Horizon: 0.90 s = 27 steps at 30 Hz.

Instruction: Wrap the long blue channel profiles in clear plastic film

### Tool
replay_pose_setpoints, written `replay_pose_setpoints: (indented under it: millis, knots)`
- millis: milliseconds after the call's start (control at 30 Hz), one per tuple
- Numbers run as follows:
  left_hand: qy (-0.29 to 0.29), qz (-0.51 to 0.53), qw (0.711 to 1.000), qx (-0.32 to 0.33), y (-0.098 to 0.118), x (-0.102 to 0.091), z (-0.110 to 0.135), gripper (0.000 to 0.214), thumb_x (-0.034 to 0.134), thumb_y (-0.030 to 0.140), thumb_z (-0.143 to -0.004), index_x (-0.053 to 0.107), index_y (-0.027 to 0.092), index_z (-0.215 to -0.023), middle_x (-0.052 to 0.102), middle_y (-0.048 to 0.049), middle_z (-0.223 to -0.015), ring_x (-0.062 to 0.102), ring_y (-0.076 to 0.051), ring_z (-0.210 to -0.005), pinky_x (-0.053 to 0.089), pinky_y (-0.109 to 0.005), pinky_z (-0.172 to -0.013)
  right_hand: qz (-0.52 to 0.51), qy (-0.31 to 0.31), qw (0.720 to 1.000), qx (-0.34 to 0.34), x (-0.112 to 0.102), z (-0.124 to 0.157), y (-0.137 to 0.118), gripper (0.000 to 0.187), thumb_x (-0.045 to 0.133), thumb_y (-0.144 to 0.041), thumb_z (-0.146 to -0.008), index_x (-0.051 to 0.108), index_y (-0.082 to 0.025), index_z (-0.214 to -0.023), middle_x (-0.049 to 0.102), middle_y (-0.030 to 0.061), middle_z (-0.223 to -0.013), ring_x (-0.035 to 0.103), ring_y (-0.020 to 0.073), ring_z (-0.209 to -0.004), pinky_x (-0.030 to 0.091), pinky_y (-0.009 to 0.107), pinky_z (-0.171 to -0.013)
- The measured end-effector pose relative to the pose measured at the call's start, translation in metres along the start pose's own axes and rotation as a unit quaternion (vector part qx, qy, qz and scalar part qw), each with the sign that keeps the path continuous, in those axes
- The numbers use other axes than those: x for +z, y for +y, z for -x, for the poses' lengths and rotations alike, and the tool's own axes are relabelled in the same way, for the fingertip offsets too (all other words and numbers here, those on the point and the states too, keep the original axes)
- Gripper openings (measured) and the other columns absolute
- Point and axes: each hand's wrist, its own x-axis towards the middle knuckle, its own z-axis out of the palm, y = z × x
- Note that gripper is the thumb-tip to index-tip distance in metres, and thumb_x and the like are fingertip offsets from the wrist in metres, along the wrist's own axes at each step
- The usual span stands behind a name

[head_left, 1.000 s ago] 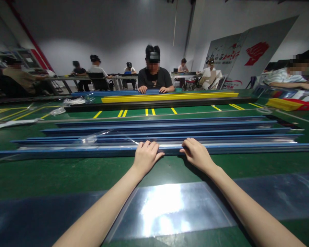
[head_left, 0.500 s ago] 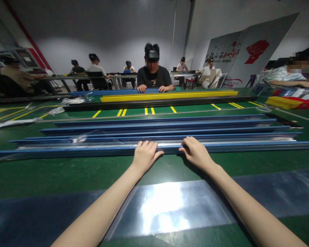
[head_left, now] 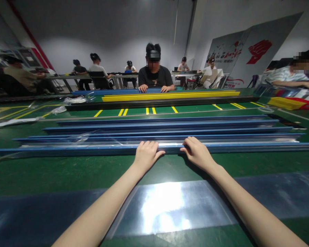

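A long blue channel-shaped strip (head_left: pixel 79 151) lies crosswise in front of me on the green table. My left hand (head_left: pixel 146 156) grips its near wall, fingers bent over the top edge and thumb against the front face. To the right, my right hand (head_left: pixel 197 152) is closed on the same edge, its fingers curled over. A short stretch of the strip shows between the hands. The fingertips behind the wall are hidden. Crumpled clear film (head_left: pixel 81 139) lies over the left part of the blue strips.
More blue strips (head_left: pixel 167 128) lie parallel behind. A shiny clear sheet (head_left: pixel 190 206) stretches under my forearms on the green table (head_left: pixel 67 173). Farther off are a black strip (head_left: pixel 144 103), a yellow strip (head_left: pixel 170 96) and a co-worker (head_left: pixel 154 73). Yellow and red trays (head_left: pixel 285 103) stand right.
The whole view has shifted very slightly to the right. Both hands keep their hold on the blue strip, with no clear movement along it.
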Motion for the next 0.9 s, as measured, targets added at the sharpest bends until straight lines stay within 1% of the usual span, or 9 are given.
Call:
replay_pose_setpoints:
  millis: [700, 900]
  knots:
    - [-0.014, 0.011, 1.000, -0.011, 0.0002, -0.0027, -0.0018, 0.035, 0.045, 0.050, -0.081, 0.056, 0.018, -0.075, 0.062, -0.0039, -0.070, 0.055, -0.019, -0.069, 0.029, -0.030, -0.063, 0.002, -0.010, 1.000, 0.005, -0.0001, 0.0000, 0.0001, 0.010, 0.045, -0.028, -0.082, 0.045, -0.020, -0.076, 0.052, 0.0053, -0.077, 0.045, 0.0188, -0.076, 0.034, 0.028, -0.064]
    - [-0.015, 0.008, 1.000, -0.016, 0.0001, -0.0026, -0.0023, 0.035, 0.046, 0.051, -0.080, 0.054, 0.017, -0.078, 0.062, -0.0035, -0.070, 0.056, -0.018, -0.069, 0.029, -0.029, -0.062, 0.004, -0.010, 1.000, 0.008, 0.0000, 0.0000, 0.0001, 0.010, 0.046, -0.027, -0.082, 0.046, -0.019, -0.076, 0.051, 0.0050, -0.077, 0.045, 0.0187, -0.076, 0.034, 0.028, -0.065]
